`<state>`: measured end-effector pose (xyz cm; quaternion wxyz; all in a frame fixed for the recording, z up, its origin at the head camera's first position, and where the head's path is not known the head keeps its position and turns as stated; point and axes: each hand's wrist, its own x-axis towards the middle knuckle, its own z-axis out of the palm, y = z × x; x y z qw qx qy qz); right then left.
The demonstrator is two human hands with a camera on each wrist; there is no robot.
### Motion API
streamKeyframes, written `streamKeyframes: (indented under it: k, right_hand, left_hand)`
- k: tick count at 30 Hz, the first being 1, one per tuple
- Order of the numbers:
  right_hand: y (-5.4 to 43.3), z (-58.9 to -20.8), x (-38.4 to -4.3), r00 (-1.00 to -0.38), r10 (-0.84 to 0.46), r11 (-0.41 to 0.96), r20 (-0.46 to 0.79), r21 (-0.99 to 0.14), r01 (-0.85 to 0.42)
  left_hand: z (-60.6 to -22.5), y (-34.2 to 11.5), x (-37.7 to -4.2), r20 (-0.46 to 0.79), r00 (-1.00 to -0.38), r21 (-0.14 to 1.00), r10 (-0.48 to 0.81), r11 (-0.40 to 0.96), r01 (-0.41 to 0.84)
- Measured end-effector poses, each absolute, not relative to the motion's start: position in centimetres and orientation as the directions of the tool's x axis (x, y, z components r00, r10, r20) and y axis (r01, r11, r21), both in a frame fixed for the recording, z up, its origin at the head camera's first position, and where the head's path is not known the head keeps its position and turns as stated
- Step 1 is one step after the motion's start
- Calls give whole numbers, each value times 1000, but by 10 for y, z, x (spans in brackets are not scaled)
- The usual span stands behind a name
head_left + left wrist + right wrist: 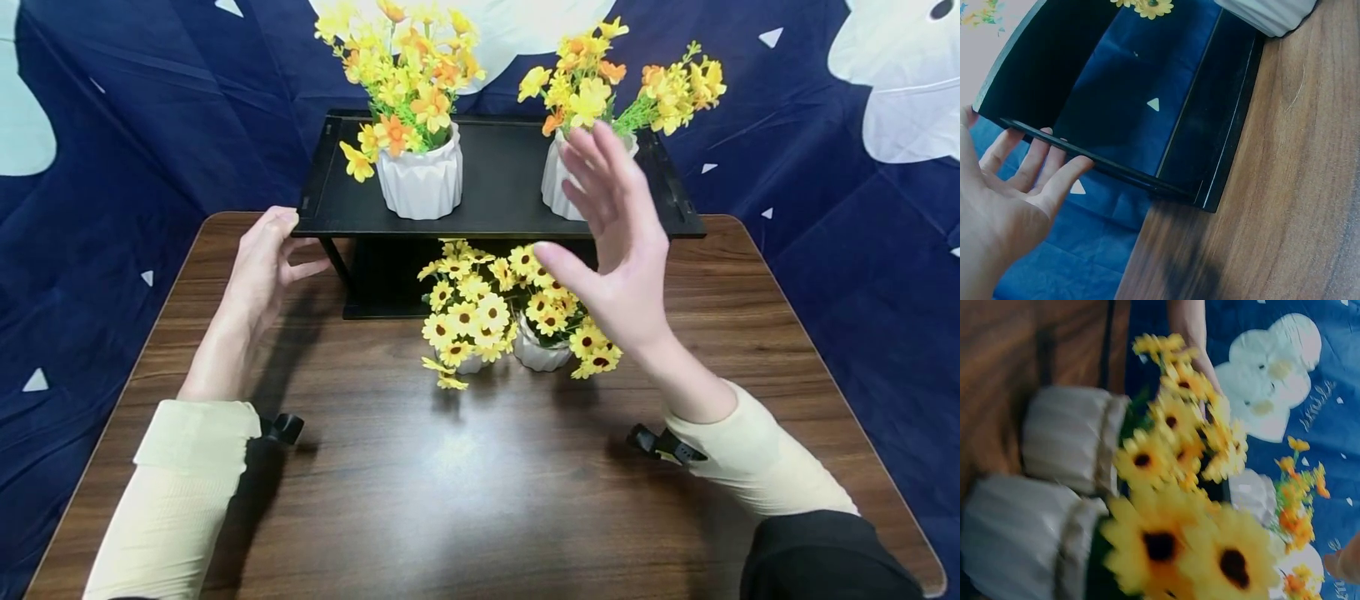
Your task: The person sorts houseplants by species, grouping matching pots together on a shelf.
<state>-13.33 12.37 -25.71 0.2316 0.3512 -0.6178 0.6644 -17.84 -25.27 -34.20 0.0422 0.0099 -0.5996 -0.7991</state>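
Note:
A two-tier black shelf (502,179) stands at the back of the table. At its left end my left hand (262,258) grips the upper board's corner; in the left wrist view the fingers (1035,162) reach around the side bar. My right hand (622,242) is raised, fingers spread and holding nothing, before the right white pot (555,183) of yellow-orange flowers (588,92). Whether it touches that pot is unclear. Another white pot (422,179) with similar flowers stands on the upper board's left half.
In front of the shelf, two white pots (542,354) of yellow daisy-like flowers (468,317) stand side by side on the wooden table (435,500). A dark blue patterned cloth (187,100) hangs behind. Small black devices (285,428) are strapped at both wrists.

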Motion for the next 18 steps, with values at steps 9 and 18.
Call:
streamKeyframes:
  k: [9,18]
  right_hand:
    - [115,-294,-113,-710,-278,-57,647,-749,-660]
    - [110,-321,-94,-782,-345,29,518,-827,-561]
  left_hand:
    - [-343,-254,-179,34,-996,958,-79,-281,55]
    - [-344,-253,-180,45,-996,956,-76,-287,65]
